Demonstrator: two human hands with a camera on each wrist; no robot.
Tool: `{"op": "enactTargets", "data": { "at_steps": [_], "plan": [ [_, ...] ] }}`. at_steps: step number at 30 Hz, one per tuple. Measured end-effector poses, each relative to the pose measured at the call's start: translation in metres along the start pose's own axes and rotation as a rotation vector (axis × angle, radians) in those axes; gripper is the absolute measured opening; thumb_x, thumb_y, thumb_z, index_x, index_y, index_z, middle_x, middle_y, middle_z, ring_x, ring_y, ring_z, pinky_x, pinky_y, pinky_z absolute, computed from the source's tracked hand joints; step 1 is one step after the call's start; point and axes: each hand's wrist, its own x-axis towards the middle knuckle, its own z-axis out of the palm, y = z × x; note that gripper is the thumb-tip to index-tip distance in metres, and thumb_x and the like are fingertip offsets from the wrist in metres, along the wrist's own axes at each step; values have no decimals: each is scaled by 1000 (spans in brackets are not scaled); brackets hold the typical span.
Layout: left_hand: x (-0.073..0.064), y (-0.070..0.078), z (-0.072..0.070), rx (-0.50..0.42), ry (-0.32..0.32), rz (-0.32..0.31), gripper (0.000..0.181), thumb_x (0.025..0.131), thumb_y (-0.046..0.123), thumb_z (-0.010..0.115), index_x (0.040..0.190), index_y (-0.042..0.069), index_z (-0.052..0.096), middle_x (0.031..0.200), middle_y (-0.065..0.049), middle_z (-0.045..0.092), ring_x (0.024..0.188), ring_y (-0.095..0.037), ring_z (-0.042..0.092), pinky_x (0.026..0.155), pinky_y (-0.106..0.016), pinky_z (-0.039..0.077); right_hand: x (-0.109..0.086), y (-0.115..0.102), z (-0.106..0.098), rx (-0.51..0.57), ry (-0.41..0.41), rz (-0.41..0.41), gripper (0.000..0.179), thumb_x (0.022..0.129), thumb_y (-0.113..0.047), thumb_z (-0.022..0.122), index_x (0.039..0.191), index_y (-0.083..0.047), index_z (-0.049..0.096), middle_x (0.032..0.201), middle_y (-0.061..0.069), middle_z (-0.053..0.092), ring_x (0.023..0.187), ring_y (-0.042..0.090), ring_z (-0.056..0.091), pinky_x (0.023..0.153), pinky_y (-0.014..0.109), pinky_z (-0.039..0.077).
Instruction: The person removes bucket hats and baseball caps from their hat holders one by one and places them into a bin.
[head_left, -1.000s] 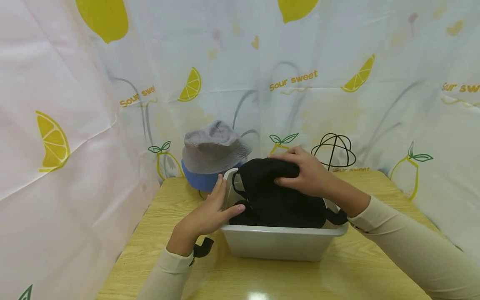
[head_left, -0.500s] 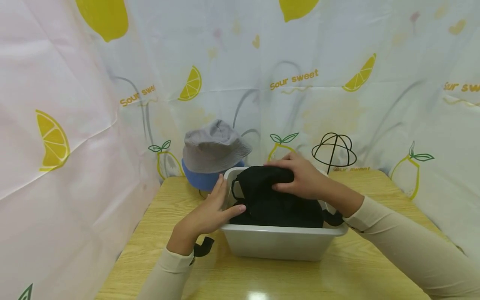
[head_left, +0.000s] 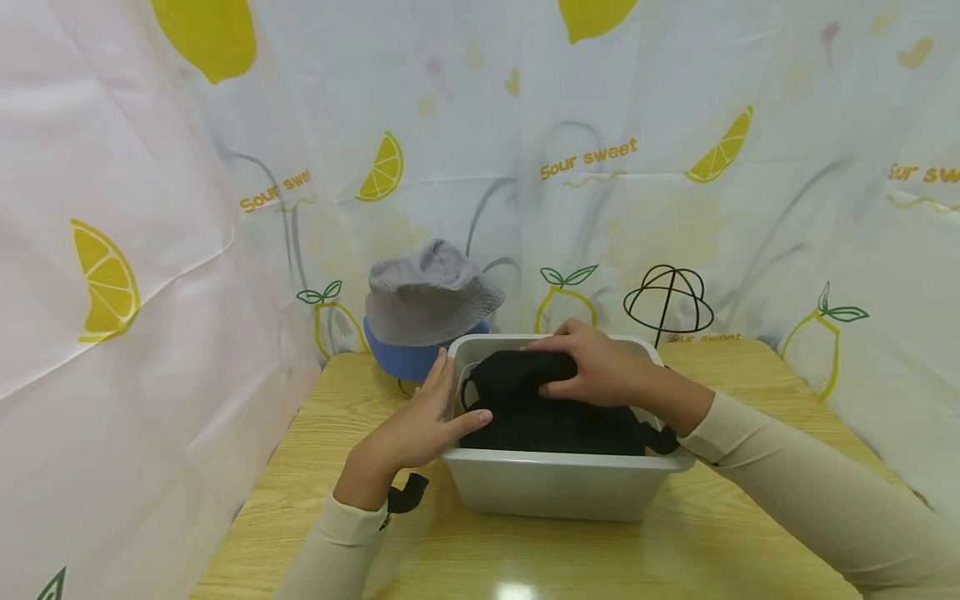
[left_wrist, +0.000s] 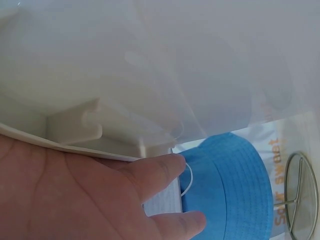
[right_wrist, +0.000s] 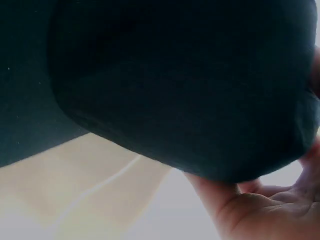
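Note:
In the head view, a pale grey plastic bin [head_left: 555, 487] stands on the table with black fabric inside it. My right hand [head_left: 596, 367] grips the upper part of a black cloth cap [head_left: 521, 375], thumb on the near side and fingers over the top. A thin black strap loop shows at the cap's left. In the right wrist view, the cap [right_wrist: 175, 90] fills most of the picture. My left hand [head_left: 412, 425] rests against the bin's left rim, fingers straight and thumb reaching over the edge. Whether more than one black item lies in the bin, I cannot tell.
Behind the bin at left, a grey bucket hat [head_left: 423, 300] sits on a blue bucket hat [head_left: 401, 358]. A black wire hat stand [head_left: 666, 304] rises at the back right. The wooden table [head_left: 337, 417] meets lemon-print curtains [head_left: 480, 125] at back and left.
My right hand has moved down and slightly left with the cap, which sits lower in the bin. More of the bin's back rim shows. My left hand has not moved.

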Motion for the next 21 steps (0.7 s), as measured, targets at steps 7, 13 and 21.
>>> {"op": "enactTargets", "data": {
  "at_steps": [7,13,21],
  "plan": [
    [0,0,0,3,3,13,109,96,73,53,167,18,-8,173,-7,-21,161,-30,-11,126,-62,12,2,0,3,-18,-79,-8,56,86,-34,84,140,-28,67,118,5,60,101,18,56,86,37,50],
    [0,1,1,4,13,6,109,95,75,52,167,18,-8,173,-6,-20,161,-32,-9,126,-62,12,4,1,4,-33,-164,2,59,88,-36,82,143,-25,64,123,7,59,103,18,58,88,39,53],
    [-1,2,1,-12,21,1,109,94,76,52,167,20,-6,174,-6,-17,161,-32,-8,126,-62,12,4,2,6,-90,-210,-121,66,90,-36,82,150,-27,57,141,1,62,129,22,58,107,47,49]
  ]
}}
